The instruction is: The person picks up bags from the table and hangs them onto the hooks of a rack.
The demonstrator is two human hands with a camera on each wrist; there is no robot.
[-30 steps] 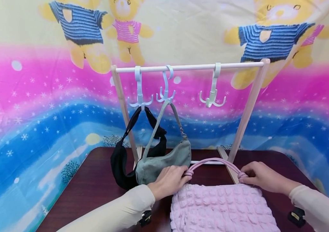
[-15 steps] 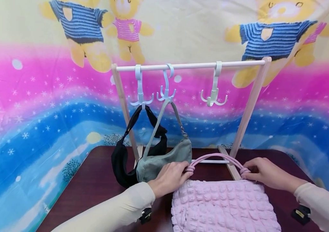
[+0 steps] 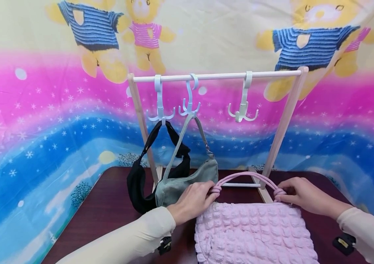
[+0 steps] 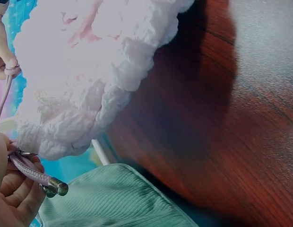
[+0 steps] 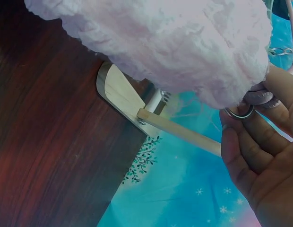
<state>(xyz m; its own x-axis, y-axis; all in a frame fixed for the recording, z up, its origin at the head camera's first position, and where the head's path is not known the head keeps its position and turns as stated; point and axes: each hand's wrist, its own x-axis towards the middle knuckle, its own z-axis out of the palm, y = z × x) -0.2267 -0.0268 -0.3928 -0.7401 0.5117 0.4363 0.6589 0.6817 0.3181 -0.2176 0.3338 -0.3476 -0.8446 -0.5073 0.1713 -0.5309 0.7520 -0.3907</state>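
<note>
A pink puffy quilted handbag [image 3: 256, 231] is held up by the knotted ends of its pink cord handle [image 3: 246, 174]. My left hand [image 3: 193, 200] pinches the handle's left knot; in the left wrist view a metal-tipped cord end [image 4: 40, 177] sticks out by the fingers. At the right knot my right hand [image 3: 300, 194] grips the cord, and a metal ring [image 5: 241, 113] shows by its fingertips in the right wrist view. Behind the left hand a green corduroy bag [image 3: 187, 185] hangs from a hook. A black bag [image 3: 137, 187] hangs left of it.
The wooden rack [image 3: 280, 128] stands on the dark red table [image 3: 104, 216], its white rail [image 3: 219, 76] across the top. Three multi-prong hooks hang there; the right hook [image 3: 243, 108] carries no bag. A printed bear cloth [image 3: 41, 121] covers the wall behind.
Both hands have lifted the pink handbag slightly and moved it a little toward the rack. Their grip on the handle ends stays the same. The hanging bags have not moved.
</note>
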